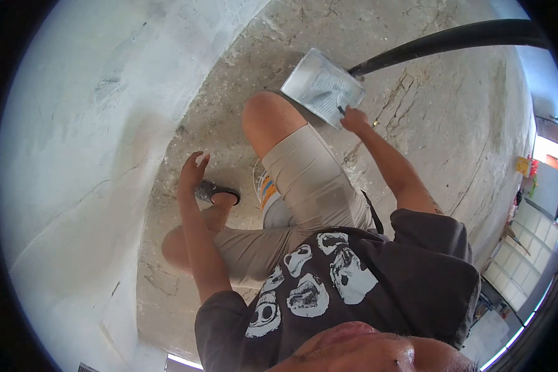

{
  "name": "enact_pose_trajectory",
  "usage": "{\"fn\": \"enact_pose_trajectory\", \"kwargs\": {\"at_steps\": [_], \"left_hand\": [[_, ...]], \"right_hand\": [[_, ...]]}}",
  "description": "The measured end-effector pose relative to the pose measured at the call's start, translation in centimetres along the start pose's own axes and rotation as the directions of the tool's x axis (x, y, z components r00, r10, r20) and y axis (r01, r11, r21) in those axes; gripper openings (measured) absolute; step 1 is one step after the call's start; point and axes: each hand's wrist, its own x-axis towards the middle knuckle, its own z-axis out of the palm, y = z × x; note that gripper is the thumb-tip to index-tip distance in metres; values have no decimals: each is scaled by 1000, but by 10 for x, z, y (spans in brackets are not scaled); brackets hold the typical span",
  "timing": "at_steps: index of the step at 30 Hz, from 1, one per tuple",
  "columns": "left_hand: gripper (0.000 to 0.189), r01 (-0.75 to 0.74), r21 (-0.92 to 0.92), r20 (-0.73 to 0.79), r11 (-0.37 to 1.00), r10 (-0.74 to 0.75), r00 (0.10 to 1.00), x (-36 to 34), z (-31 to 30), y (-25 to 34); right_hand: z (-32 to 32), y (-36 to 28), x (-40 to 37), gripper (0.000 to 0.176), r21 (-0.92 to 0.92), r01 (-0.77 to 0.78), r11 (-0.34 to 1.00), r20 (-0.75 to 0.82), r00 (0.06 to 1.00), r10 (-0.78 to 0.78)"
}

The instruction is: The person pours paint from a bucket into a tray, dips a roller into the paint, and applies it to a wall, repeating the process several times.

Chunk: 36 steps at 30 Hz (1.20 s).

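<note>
My right hand [354,120] is closed around the dark handle of a small painting tool [341,110] at the lower right edge of a paint tray [294,87]. The tray is pale, and whitish paint is spread over its ridged floor. The tool's head blends into the paint, so I cannot make out its exact kind. My left hand [194,168] hangs with fingers apart and a little bent, holding nothing, above the grey clog [208,191] on my foot and close to the wall.
A whitish wall [105,136] rises along the left. Stained, cracked concrete floor [440,118] surrounds the tray. A thick black pole or tube [452,40] reaches in from the upper right to the tray. Between my legs is a white bucket [270,197] with orange and blue markings.
</note>
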Motion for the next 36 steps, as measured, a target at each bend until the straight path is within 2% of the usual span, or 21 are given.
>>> {"fn": "enact_pose_trajectory", "kwargs": {"at_steps": [2,4,10,17,21,24,30,33,36], "left_hand": [[56,-14,8,-6,1000,14,1000,3,2,-5],[56,-25,17,-12,1000,25,1000,5,3,-7],[56,-36,26,-21,999,37,999,2,1,-2],[56,-34,24,-14,999,35,999,4,3,-4],[54,-13,7,-6,1000,13,1000,4,3,-2],[57,-73,25,-33,997,74,997,5,5,-5],[54,-39,19,-9,999,40,999,7,4,-4],[54,-27,-9,0,1000,27,1000,2,1,3],[55,1,-40,8,999,-1,1000,3,2,3]], "right_hand": [[-15,5,18,42,-11,30,999,-33,999,-30],[-25,7,39,38,-62,110,992,-145,982,-118],[-55,-14,78,24,32,178,983,-168,971,-170],[-44,-25,111,27,20,210,978,-141,969,-205],[-41,-31,106,27,35,172,984,-98,981,-168],[-35,-26,106,26,71,210,975,-168,966,-196],[-39,-6,83,30,140,198,970,-198,966,-168],[-12,19,71,32,186,199,962,-267,953,-145],[28,38,47,33,309,154,938,-328,943,-47]]}}
